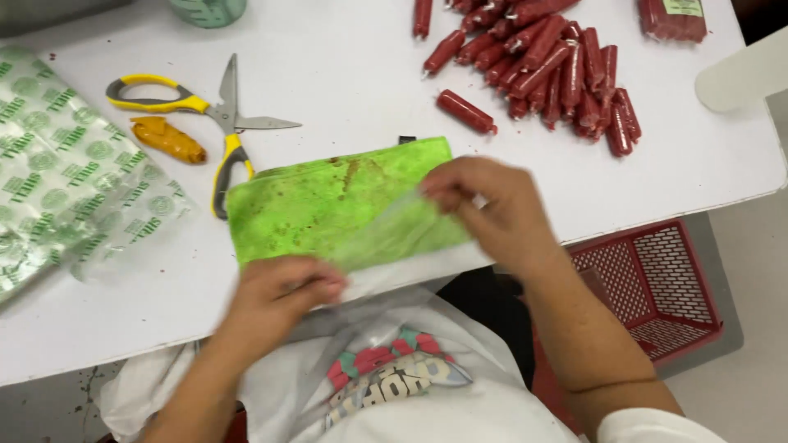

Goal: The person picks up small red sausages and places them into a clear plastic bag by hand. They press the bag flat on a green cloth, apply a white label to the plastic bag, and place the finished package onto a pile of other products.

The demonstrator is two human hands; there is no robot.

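Note:
A clear plastic bag (386, 238) lies stretched between my two hands over a stained green cloth (312, 201) at the near edge of the white table (353, 74). My left hand (283, 291) pinches the bag's near end at the table edge. My right hand (492, 205) grips its far end, fingers closed on the film. A pile of several red sausages (546, 66) lies at the back right, out of reach of both hands.
Yellow-and-grey scissors (209, 115) and a small orange-wrapped piece (168, 139) lie left of the cloth. A stack of green-printed clear bags (66, 172) fills the left edge. A red plastic basket (648, 287) stands on the floor to the right. A packed sausage bundle (673, 18) sits far right.

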